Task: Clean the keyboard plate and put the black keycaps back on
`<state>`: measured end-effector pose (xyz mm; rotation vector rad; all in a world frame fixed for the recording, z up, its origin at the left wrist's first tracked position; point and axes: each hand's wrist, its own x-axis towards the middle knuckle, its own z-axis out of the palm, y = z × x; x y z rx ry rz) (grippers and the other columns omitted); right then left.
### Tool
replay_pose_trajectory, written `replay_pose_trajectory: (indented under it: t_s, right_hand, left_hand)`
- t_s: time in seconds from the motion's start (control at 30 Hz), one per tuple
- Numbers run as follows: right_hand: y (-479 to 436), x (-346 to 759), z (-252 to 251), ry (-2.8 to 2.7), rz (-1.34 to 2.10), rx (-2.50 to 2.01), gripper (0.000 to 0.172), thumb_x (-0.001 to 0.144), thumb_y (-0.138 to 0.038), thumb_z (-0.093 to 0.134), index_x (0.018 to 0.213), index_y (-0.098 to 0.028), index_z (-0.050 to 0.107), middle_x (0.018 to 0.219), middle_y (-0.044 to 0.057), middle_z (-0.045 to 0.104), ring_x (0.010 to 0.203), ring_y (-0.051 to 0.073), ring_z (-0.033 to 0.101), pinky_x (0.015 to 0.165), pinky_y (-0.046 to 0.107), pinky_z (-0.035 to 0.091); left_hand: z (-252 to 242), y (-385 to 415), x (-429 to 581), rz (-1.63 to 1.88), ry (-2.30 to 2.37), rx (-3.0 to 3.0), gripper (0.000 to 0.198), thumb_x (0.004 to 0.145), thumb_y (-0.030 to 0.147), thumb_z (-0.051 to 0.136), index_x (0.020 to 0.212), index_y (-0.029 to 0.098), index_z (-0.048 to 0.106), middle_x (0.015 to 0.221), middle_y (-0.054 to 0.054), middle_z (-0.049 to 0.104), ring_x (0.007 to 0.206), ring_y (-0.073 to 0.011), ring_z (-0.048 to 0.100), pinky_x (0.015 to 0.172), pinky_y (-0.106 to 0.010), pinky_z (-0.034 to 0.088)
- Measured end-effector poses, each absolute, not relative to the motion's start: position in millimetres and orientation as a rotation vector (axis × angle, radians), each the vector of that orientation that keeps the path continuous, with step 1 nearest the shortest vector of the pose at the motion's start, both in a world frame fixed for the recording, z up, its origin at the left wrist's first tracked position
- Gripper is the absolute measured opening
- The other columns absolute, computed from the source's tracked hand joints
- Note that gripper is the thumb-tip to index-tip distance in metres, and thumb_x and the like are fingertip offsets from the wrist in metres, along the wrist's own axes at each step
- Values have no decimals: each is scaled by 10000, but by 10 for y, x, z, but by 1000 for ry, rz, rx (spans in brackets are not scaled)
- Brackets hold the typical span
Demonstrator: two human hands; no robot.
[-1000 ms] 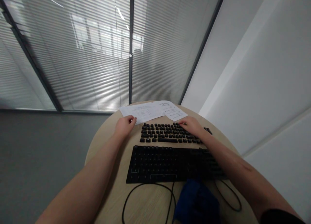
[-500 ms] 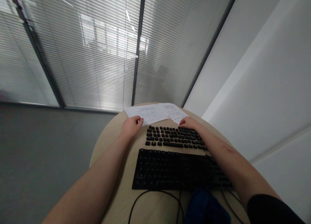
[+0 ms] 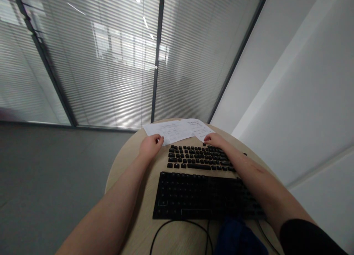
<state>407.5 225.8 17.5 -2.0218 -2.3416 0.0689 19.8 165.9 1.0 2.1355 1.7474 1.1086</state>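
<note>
My right hand (image 3: 215, 140) is closed in a pinch at the back edge of the laid-out black keycaps (image 3: 193, 155). A single keycap (image 3: 204, 144) shows at its fingertips, just behind the back row. My left hand (image 3: 151, 145) rests by the near left corner of the printed sheets (image 3: 177, 131), its fingers curled with thumb and forefinger close together. Whatever it may hold is hidden. Nearer to me lies a black keyboard base (image 3: 182, 196), its right part under my right forearm.
Everything lies on a round wooden table (image 3: 121, 166). A black cable (image 3: 166, 222) loops at the front, beside a dark blue cloth-like thing (image 3: 238, 238). One small black piece (image 3: 245, 154) sits beyond my right forearm. A blinds-covered glass partition (image 3: 116, 81) and white wall (image 3: 312, 100) stand behind.
The view has shifted slightly. The keycap at my right fingertips now stands out a little apart from the back row. My left hand has hardly moved.
</note>
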Motion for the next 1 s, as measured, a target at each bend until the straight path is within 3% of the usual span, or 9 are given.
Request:
replay_pose_trajectory:
  t_s: [0.33,0.5,0.6,0.67,0.8,1.0]
  right_hand:
    - [2156,3992,174,-2371,92,-1902,134,794,-250,761,911,-211,815,930,32,785,869,181,687,814,267,502]
    - [1910,3995,393,-2266,28,-1810,175,855,-262,701,985,-202,802,982,45,779,893,183,676,869,294,501]
    - [1415,4070,461,-2153,68,-1659,225,868,-334,692,1017,-198,790,928,46,766,827,183,671,805,301,524]
    - [977,4098,419,-2098,181,-1507,244,854,-394,711,984,-200,783,833,39,744,734,179,654,714,301,533]
    - [278,4028,184,-2130,364,-1333,203,876,-388,691,931,-209,770,826,44,737,713,165,660,694,286,543]
    - [211,3842,-149,-2069,448,-1273,153,857,-329,701,922,-211,773,816,33,729,639,129,607,625,249,507]
  left_hand:
    - [16,1677,205,1089,1760,2133,376,928,456,465,724,219,674,697,-57,681,659,-212,577,600,-308,303]
    - [12,1691,197,1084,1772,2131,378,920,454,466,707,219,669,693,-55,677,657,-211,568,599,-307,302]
    - [-3,1707,204,1094,1772,2136,385,919,462,463,700,217,664,686,-53,668,661,-212,562,602,-308,304]
    - [-14,1718,215,1113,1765,2139,389,916,471,465,710,213,671,686,-51,663,657,-207,556,604,-308,303]
    - [-23,1723,238,1108,1772,2124,382,902,472,473,728,201,680,683,-47,656,658,-199,553,606,-304,308]
    - [-8,1654,220,1118,1777,2060,380,880,494,475,730,198,660,647,-36,640,647,-193,567,602,-291,344]
